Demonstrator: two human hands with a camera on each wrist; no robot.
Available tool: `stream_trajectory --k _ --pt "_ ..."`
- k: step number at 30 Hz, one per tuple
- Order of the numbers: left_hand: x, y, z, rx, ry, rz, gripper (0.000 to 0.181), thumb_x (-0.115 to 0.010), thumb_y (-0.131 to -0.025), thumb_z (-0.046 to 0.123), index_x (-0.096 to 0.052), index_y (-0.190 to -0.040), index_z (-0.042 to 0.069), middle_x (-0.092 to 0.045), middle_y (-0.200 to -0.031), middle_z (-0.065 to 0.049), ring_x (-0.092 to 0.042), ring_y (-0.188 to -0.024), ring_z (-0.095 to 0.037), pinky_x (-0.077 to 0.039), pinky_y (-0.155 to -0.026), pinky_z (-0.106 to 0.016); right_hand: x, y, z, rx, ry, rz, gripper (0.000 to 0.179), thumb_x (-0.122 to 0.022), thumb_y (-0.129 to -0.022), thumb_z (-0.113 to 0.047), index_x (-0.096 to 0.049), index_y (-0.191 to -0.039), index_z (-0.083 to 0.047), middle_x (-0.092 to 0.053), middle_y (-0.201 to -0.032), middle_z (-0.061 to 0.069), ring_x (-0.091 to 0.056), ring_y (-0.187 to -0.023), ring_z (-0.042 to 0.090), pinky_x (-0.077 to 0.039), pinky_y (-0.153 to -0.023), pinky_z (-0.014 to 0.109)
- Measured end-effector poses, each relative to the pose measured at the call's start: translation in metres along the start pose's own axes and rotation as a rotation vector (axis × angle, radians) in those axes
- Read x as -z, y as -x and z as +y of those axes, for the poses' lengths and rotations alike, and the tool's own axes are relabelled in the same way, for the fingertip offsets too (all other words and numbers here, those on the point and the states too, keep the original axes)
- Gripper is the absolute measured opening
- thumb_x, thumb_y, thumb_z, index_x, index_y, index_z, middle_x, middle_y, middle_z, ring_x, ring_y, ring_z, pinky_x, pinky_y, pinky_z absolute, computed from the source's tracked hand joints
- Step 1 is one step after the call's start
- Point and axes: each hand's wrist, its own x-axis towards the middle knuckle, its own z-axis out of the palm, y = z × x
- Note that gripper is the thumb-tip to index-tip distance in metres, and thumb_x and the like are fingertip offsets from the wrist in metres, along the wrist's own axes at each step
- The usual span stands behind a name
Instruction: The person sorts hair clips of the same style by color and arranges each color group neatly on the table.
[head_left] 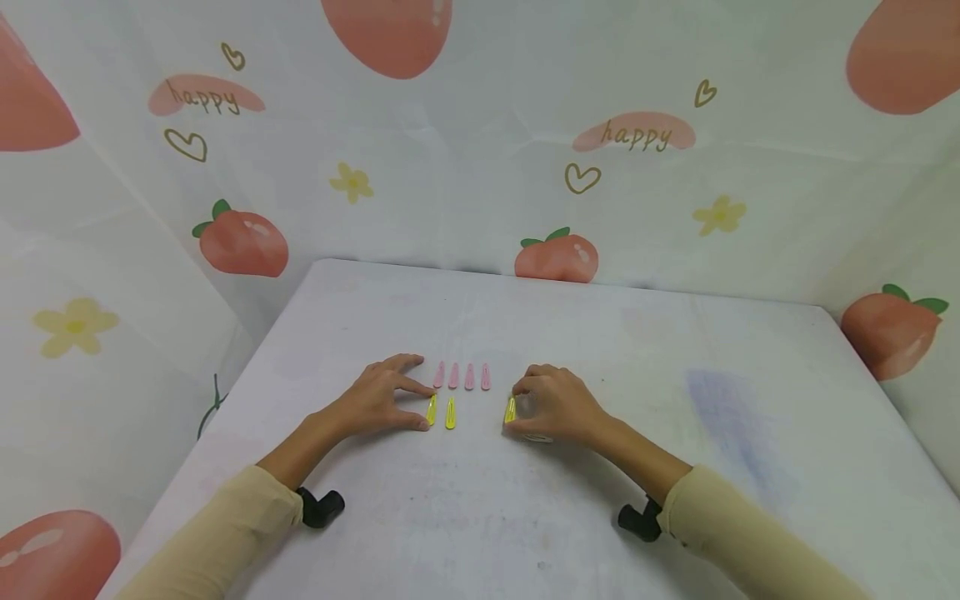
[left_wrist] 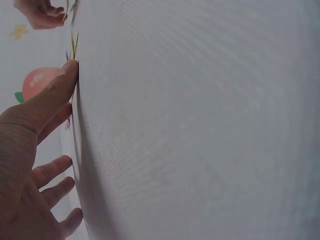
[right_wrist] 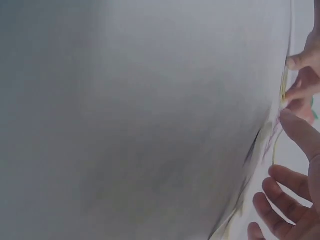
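My left hand [head_left: 375,400] has its thumb and index finger at the two ends of a yellow snap hair clip [head_left: 431,410], which lies on the table. A second yellow hair clip [head_left: 451,413] lies just right of it. Behind them, several pink hair clips [head_left: 469,377] stand side by side in a row. My right hand [head_left: 558,402] pinches another yellow hair clip [head_left: 511,410] by its ends between thumb and index finger. Beneath that hand, a pale clip-like item [head_left: 537,437] shows in part; the palm hides the rest.
The white table [head_left: 465,517] has a blue-grey stain [head_left: 731,425] on its right side. A printed cloth [head_left: 465,167] with peaches hangs behind it. Black wrist-camera mounts [head_left: 321,508] stick out from both sleeves.
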Motion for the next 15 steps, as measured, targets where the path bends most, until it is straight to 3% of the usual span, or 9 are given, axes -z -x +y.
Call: stream_trajectory --k 8,15 --pt "-0.001 0.000 0.000 0.002 0.001 -0.003 0.053 -0.088 -0.071 0.045 -0.077 -0.115 0.018 -0.048 -0.147 -0.016 -0.037 -0.140 -0.036 -0.027 -0.110 -0.062 -0.016 -0.019 -0.020 0.025 -0.005 -0.048 0.045 -0.085 -0.073 -0.047 -0.077 -0.103 -0.015 -0.063 -0.090 -0.005 -0.054 -0.082 0.011 -0.046 -0.079 0.033" --pt "0.000 0.000 -0.001 -0.001 0.006 -0.003 0.053 -0.088 -0.071 0.045 -0.077 -0.115 0.019 -0.048 -0.147 -0.016 -0.038 -0.140 -0.036 -0.027 -0.110 -0.062 -0.023 -0.029 -0.031 0.044 -0.032 -0.066 0.047 -0.085 -0.074 -0.046 -0.076 -0.106 -0.013 -0.069 -0.098 -0.003 -0.059 -0.090 0.014 -0.047 -0.085 0.037"
